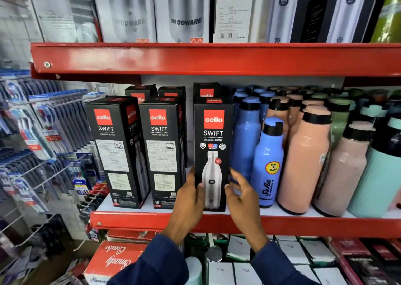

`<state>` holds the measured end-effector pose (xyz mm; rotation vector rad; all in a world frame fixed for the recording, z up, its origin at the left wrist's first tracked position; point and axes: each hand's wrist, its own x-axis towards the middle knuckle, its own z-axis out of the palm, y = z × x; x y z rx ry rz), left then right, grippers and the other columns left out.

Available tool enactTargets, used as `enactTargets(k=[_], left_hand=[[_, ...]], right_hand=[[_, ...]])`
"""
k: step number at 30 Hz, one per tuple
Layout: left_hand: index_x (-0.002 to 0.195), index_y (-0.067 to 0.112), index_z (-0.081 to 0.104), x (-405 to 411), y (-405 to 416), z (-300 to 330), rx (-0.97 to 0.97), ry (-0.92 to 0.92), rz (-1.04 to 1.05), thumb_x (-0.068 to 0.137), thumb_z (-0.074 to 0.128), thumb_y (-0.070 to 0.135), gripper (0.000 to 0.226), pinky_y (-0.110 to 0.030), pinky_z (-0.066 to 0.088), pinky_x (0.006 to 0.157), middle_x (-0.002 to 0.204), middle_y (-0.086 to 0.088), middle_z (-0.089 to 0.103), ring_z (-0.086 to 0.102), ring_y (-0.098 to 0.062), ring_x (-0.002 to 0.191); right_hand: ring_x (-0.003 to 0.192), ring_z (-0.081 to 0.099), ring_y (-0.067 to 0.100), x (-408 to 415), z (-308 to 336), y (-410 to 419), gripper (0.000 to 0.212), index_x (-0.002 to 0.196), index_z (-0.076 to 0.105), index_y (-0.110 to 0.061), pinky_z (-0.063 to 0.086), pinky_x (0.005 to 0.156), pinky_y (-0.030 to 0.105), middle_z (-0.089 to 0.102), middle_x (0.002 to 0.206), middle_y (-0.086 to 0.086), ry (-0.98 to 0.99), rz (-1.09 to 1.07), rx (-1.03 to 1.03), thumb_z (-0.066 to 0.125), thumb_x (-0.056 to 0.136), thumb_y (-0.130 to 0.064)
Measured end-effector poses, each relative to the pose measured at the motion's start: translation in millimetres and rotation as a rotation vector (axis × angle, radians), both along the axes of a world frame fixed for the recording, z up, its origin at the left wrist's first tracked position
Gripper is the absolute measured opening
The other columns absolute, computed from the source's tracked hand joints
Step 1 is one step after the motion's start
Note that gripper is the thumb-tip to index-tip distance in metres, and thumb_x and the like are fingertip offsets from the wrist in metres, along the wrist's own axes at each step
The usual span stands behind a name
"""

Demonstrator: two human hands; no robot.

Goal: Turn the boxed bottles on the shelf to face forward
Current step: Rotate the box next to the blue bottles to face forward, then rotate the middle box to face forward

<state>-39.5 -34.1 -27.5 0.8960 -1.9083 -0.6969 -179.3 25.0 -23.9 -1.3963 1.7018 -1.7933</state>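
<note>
Three tall black Cello Swift boxes stand in the front row of the red shelf (152, 221). The right box (213, 137) shows its front, with a steel bottle pictured. My left hand (188, 198) grips its lower left edge, thumb on the front face. My right hand (240, 193) is at its lower right edge, fingers spread and touching the side. The middle box (161, 154) and the left box (118, 152) show label panels with small print; the left one stands angled. More black boxes (171, 91) stand behind.
Blue (269, 161), peach (303, 165) and mint bottles crowd the shelf right of the boxes, the nearest blue one close to my right hand. Toothbrush packs hang on wire hooks (43, 146) at left. White Modware boxes (184, 13) fill the shelf above.
</note>
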Motion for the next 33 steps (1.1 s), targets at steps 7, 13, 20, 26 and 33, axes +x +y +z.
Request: enactTargets(k=[7,13,20,26,33], left_hand=[[0.147,0.017,0.046,23.0,19.4,6.6,-0.022,0.012,0.022,0.1,0.052,0.032,0.051,-0.012,0.052,0.075,0.093,0.014,0.069,0.065,0.007,0.081],[0.136,0.018,0.057,71.6,26.2,20.6,-0.278,-0.062,0.379,0.094,0.053,0.048,0.052,-0.03,0.052,0.097,0.127,-0.008,0.069,0.065,-0.015,0.113],[0.156,0.01,0.026,85.5,2.3,23.1,-0.101,-0.099,0.39,0.095,0.056,0.048,0.078,-0.032,0.034,0.115,0.156,-0.012,0.042,0.04,-0.025,0.143],[0.124,0.039,0.049,78.1,-5.9,30.1,0.0,0.137,0.303,0.083,0.074,0.034,0.048,-0.033,0.052,0.098,0.116,0.02,0.063,0.06,0.007,0.107],[0.145,0.031,0.04,86.0,-1.4,32.5,0.005,0.286,0.278,0.069,0.086,0.047,0.09,-0.043,0.051,0.107,0.138,0.008,0.06,0.059,-0.011,0.126]], right_hand=[[0.102,0.065,0.004,8.0,8.0,12.1,0.04,0.126,0.06,-0.015,0.046,0.08,0.003,0.068,0.12,0.001,-0.054,-0.132,-0.13,0.055,0.089,0.001],[0.097,0.068,0.004,55.3,21.3,23.8,0.03,0.108,0.067,-0.03,0.051,0.082,0.013,0.072,0.105,-0.015,0.052,-0.049,-0.243,0.049,0.091,-0.013],[0.143,0.028,0.002,100.2,19.4,-17.9,0.056,0.153,0.018,-0.024,0.022,0.116,0.017,0.029,0.159,-0.005,0.206,0.253,0.151,0.034,0.1,-0.016],[0.138,0.041,0.008,105.8,23.8,-34.6,0.058,0.15,0.029,-0.02,0.032,0.117,0.029,0.044,0.151,0.001,0.063,0.17,0.114,0.035,0.096,0.002],[0.126,0.051,-0.005,113.6,34.1,-12.0,0.054,0.141,0.044,-0.021,0.039,0.107,0.016,0.055,0.137,-0.011,0.008,0.152,-0.071,0.034,0.096,0.006]])
